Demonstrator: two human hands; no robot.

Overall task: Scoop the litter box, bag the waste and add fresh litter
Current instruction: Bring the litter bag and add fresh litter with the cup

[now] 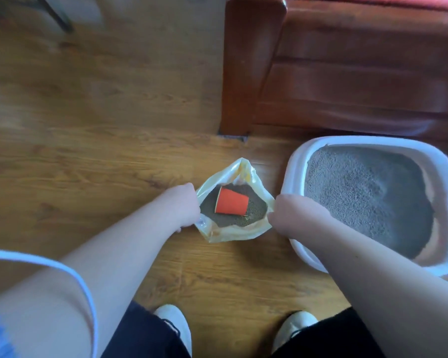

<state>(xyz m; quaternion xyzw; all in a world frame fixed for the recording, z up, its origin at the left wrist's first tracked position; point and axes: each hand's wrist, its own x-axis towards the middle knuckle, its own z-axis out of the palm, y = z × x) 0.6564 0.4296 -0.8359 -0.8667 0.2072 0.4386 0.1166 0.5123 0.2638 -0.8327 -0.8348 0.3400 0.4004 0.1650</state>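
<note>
Head view, looking down at a wooden plank floor (pixel 88 151). A pale yellow, translucent plastic bag (pixel 230 235) stands on the floor between the two forearms, just to the left of the litter box, with its mouth spread wide and facing up. Inside it lies a bed of dark grey-brown granular litter (pixel 230 220), and on that bed an orange paper cup (pixel 232 201) rests on its side, mouth toward the left.

The left hand (pixel 184 205) is at the bag's left rim, fingers curled over the plastic and gripping it. The right hand (pixel 287 215) meets the bag's right rim. Its fingers are folded under and hidden, so whether they pinch the plastic cannot be told.

The white, rounded plastic litter box (pixel 295 161) sits to the right, partly under the right forearm. It holds light grey litter (pixel 367 195), which is banked higher toward the near left wall.

Behind the box and the bag stands reddish-brown wooden furniture (pixel 347 73). At the lower edge, two white shoes (pixel 176 324) and dark trouser legs (pixel 140 337) are visible.
</note>
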